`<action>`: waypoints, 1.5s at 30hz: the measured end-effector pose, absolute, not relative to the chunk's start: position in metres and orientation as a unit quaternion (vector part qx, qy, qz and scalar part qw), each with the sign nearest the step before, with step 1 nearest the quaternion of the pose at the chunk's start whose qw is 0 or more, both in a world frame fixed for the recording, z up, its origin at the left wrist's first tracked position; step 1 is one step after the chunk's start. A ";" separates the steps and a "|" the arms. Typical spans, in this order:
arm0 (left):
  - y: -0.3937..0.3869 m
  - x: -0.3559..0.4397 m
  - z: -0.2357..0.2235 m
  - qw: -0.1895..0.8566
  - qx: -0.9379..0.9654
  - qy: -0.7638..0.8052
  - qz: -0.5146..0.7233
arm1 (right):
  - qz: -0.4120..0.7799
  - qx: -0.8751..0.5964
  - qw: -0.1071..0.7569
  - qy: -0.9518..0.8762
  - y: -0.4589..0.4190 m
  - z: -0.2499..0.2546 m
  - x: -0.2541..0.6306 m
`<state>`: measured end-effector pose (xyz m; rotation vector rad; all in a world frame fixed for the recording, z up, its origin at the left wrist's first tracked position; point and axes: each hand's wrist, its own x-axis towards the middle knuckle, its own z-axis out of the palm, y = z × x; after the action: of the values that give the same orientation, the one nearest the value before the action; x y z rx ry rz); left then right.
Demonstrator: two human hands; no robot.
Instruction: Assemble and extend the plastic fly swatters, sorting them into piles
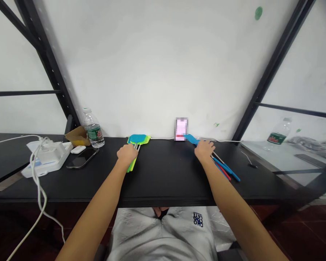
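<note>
My left hand (127,154) is closed around the pale shafts of a stack of what look like fly swatters. Their flat blue and yellow-green heads (139,139) overlap at the table's back edge, and green and yellow handles (132,165) stick out below the hand. To the right, my right hand (204,149) curls over the shafts of a second bunch, its fingers slightly apart and partly hidden. A blue head (191,139) shows left of that hand. Blue handles (228,169) and a red handle (224,172) fan out towards the front right.
A phone (181,129) with a lit, blurred screen leans on the wall between the hands. On the left are a water bottle (93,131), a dark phone (83,158), a white earbud case (78,149), a brown box (78,136) and a white power strip (49,158) with cables.
</note>
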<state>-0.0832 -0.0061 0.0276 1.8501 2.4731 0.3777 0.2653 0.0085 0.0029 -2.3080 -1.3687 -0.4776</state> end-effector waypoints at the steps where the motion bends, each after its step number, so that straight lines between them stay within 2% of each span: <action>1: -0.006 -0.084 0.027 0.015 0.595 0.795 0.122 | -0.192 -0.814 0.207 -0.508 0.007 0.003 0.257; 6: -0.010 -0.081 0.028 -0.014 0.586 0.797 0.145 | -0.249 -0.734 0.215 -0.594 -0.004 0.008 0.224; 11: -0.025 -0.057 0.026 -0.143 0.588 0.769 0.207 | -0.307 -0.652 0.245 -0.649 -0.012 0.010 0.203; 14: -0.033 -0.032 0.018 -0.179 0.639 0.713 0.227 | -0.325 -0.577 0.266 -0.701 -0.018 0.011 0.188; 22: -0.041 0.012 0.001 -0.144 0.805 0.532 0.218 | -0.312 -0.344 0.365 -0.807 -0.037 0.011 0.158; 25: -0.043 0.016 0.002 -0.156 0.795 0.521 0.267 | -0.280 -0.282 0.406 -0.823 -0.037 0.006 0.158; 31: -0.043 0.018 0.007 -0.163 0.813 0.446 0.337 | -0.161 -0.348 0.511 -0.769 -0.034 0.002 0.161; 35: -0.039 0.030 0.009 -0.141 0.851 0.390 0.322 | -0.083 -0.417 0.588 -0.688 -0.032 0.008 0.164; 38: -0.040 0.046 0.009 -0.109 0.856 0.407 0.300 | -0.016 -0.463 0.632 -0.621 -0.027 0.012 0.170; 42: -0.045 0.070 0.013 -0.063 0.853 0.454 0.250 | 0.061 -0.537 0.656 -0.528 -0.011 0.013 0.182; 45: -0.047 0.080 0.019 0.010 0.843 0.479 0.245 | 0.124 -0.597 0.637 -0.472 0.004 0.009 0.192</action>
<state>0.0800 -0.0466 0.0186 2.6309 1.4961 0.7643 0.1922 0.0042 0.0087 -1.3631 -1.0784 0.2822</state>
